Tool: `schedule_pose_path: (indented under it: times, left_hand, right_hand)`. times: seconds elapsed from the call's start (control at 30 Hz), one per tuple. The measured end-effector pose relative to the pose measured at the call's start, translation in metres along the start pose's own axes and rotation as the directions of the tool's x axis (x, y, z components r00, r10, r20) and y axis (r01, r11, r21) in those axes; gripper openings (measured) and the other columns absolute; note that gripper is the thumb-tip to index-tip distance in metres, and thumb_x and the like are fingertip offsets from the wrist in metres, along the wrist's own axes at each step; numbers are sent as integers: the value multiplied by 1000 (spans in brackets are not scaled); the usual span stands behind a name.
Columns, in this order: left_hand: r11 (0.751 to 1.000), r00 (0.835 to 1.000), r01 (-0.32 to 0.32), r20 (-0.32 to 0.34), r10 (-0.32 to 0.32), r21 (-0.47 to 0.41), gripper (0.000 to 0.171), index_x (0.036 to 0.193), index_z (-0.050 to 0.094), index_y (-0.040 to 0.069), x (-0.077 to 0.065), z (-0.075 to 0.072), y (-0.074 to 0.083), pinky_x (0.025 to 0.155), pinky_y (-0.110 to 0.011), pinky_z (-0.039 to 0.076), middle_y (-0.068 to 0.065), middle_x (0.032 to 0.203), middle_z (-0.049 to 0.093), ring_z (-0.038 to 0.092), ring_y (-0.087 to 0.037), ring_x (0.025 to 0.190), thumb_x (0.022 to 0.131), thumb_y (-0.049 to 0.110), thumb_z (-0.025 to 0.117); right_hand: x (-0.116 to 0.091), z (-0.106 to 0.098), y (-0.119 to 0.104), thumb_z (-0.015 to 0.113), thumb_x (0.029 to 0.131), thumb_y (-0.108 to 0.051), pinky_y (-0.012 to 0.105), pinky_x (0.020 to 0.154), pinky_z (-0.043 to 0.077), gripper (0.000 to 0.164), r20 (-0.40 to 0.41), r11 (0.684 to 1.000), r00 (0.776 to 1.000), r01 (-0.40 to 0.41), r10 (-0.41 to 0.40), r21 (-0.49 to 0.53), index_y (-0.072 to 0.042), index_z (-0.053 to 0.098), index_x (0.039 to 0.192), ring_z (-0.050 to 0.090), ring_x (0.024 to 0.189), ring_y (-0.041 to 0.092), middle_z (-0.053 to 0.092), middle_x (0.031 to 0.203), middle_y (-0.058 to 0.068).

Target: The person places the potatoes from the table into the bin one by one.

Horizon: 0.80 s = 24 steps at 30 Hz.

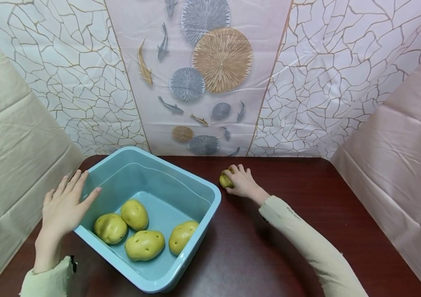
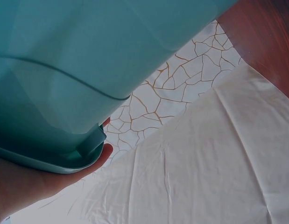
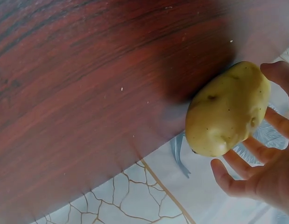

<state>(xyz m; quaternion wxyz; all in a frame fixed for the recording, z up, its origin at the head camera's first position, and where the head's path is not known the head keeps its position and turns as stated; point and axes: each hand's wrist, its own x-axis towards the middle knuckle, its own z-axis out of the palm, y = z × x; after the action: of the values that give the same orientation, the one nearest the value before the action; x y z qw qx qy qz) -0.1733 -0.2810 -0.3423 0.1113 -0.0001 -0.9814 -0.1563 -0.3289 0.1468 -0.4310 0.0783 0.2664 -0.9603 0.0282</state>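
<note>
A light blue plastic basin (image 1: 214, 194) stands on the table with several yellow potatoes (image 1: 145, 245) on its floor. My left hand (image 1: 63, 206) lies over the basin's left rim, its fingers straight and spread; in the left wrist view the hand (image 2: 46, 184) shows beneath the rim. To the right of the basin, near the table's back edge, my right hand (image 1: 243, 181) holds one more potato (image 1: 226, 180). The right wrist view shows this potato (image 3: 228, 109) between the thumb and the fingers of the hand (image 3: 272, 175).
The dark red-brown table (image 1: 232, 255) carries the basin on its left part. Behind it hangs a patterned cloth (image 1: 307, 82) with fish and round motifs. Plain beige cloths (image 1: 400, 165) close off both sides.
</note>
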Motion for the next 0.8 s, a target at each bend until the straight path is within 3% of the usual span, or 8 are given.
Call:
schedule_pose_path:
  times: [0.8]
  left_hand:
    - [1000,1000,-1,5,1,-4,70,143,12,6,-1,-1,1,96,-67,7,-24,147,12,4,-46,134,92,51,29]
  right_hand:
    - [9,10,5,67,76,-32,55,78,37,59,79,996,996,-45,39,77,-18,46,129,38,109,35,41,127,17]
